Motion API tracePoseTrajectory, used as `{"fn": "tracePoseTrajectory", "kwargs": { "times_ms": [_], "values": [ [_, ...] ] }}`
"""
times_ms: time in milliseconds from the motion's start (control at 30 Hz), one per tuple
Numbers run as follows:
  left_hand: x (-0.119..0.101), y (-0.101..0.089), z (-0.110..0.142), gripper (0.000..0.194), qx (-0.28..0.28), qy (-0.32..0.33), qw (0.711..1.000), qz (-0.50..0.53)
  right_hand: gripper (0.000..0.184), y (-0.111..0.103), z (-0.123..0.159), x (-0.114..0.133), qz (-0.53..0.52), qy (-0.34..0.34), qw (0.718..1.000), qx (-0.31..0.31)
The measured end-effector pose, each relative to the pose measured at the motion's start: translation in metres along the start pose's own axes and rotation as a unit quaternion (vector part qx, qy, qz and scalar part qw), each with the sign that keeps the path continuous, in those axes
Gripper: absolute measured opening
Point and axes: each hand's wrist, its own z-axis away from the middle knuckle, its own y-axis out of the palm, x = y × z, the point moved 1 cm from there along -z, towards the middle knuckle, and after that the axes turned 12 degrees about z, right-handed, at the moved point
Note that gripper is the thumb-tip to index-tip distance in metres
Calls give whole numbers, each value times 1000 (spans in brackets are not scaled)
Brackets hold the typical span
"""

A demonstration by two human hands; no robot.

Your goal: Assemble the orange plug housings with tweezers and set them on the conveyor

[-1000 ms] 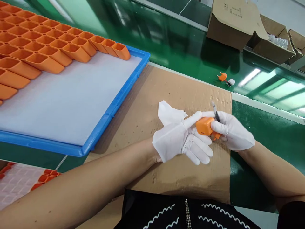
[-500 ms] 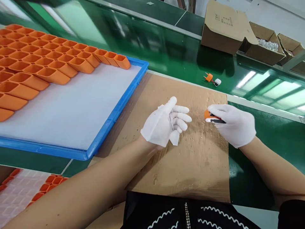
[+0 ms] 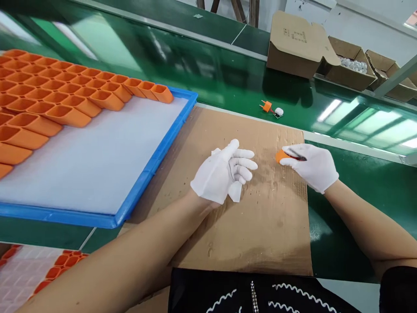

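Note:
Both of my hands wear white gloves. My left hand rests on its side over a brown cardboard sheet, thumb up and fingers stretched loosely apart. Beneath it a flat white piece pokes out; most of it is hidden. At the sheet's right edge, my right hand pinches a small orange part between thumb and fingers. Something dark shows between those fingers, too small to make out. Beyond, on the green surface, lies an orange two-pronged piece wired to a small white-topped part.
To the left, a blue-rimmed tray holds rows of orange hollow sleeves. Cardboard boxes stand at the back right, one with clear round pieces. More orange sleeves show at lower left.
My right hand has turned the orange part slightly and sits a bit further back. The two-pronged piece has shifted left relative to the cardboard. My left hand keeps its pose.

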Motion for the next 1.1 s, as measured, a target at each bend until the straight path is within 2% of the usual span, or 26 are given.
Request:
{"fn": "tracePoseTrajectory", "kwargs": {
  "times_ms": [67, 133, 167, 233, 300, 333, 433, 533, 600, 700, 767, 800, 833, 900, 933, 967, 1033, 1100],
  "values": [
    [5, -4, -4, 40, 11, 45, 998, -42, 27, -3, 2, 0, -122, 65, 990, 23],
    [12, -8, -7, 30, 23, 160, 975, -154, 37, -6, 6, 1, -278, 113, 949, 94],
    [16, -10, -8, 28, 29, 231, 943, -236, 42, -6, 9, 2, -343, 121, 921, 136],
    [24, -12, -6, 32, 52, 357, 842, -401, 49, -6, 13, 4, -423, 106, 875, 210],
    [32, -13, 1, 37, 103, 425, 739, -513, 50, -3, 14, 2, -473, 72, 839, 259],
    [36, -12, 6, 38, 143, 440, 697, -548, 49, -1, 13, 1, -492, 57, 824, 275],
    [49, -10, 23, 39, 303, 406, 595, -624, 45, 5, 4, -8, -532, 54, 787, 309],
    [63, -9, 35, 43, 438, 336, 507, -662, 41, 10, -10, -17, -561, 114, 751, 329],
    [70, -11, 33, 54, 483, 316, 463, -673, 41, 12, -17, -21, -588, 151, 722, 331],
    [68, -8, 10, 68, 529, 307, 417, -672, 41, 13, -21, -25, -618, 172, 694, 327],
    [54, 1, -16, 70, 524, 314, 403, -682, 43, 14, -20, -26, -629, 173, 687, 321],
    [43, 8, -30, 68, 485, 320, 409, -704, 45, 14, -19, -26, -634, 172, 684, 317],
    [30, 16, -43, 64, 409, 331, 430, -733, 46, 14, -18, -26, -640, 170, 683, 309],
    [1, 33, -62, 52, 209, 357, 500, -761, 46, 13, -17, -25, -649, 163, 683, 291],
    [-11, 39, -66, 50, 146, 372, 521, -754, 46, 13, -16, -25, -652, 158, 685, 284],
    [-21, 44, -67, 48, 106, 383, 543, -740, 46, 13, -16, -25, -654, 154, 686, 280],
    [-29, 44, -59, 46, 92, 380, 585, -711, 43, 14, -17, -26, -659, 145, 687, 269],
    [-23, 33, -44, 43, 122, 338, 607, -708, 42, 15, -17, -26, -662, 139, 687, 266]
  ]
}}
